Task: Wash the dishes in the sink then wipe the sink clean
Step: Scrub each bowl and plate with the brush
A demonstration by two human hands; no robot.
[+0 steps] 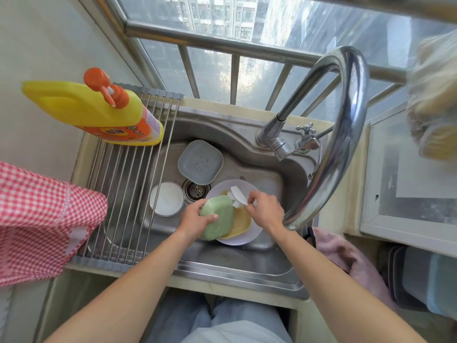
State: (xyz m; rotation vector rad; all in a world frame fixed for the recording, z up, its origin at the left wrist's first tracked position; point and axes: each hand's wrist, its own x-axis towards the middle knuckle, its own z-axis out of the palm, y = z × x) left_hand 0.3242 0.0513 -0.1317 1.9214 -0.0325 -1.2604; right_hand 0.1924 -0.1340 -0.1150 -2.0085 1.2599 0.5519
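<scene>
In the steel sink (249,154), the left hand (195,219) has its grip curled round a green square dish (217,219) tilted over a yellow dish (241,222) on a white plate (249,235). The right hand (265,210) pinches a white dish brush (238,196), bristles against the green dish's upper edge. A grey dish (200,162) and white bowl (167,198) sit beside the drain (196,190).

The sink (247,266) is brushed steel, dull and faintly scuffed, while the curved faucet (346,134) is polished metal with a bright gloss. The green dish (217,222), yellow dish (241,224) and grey dish (200,161) look like smooth matt plastic, the detergent bottle (81,107) glossy plastic. The drying rack (128,194) has thin metal rods, and the pink towel (346,258) is nubby cloth.
</scene>
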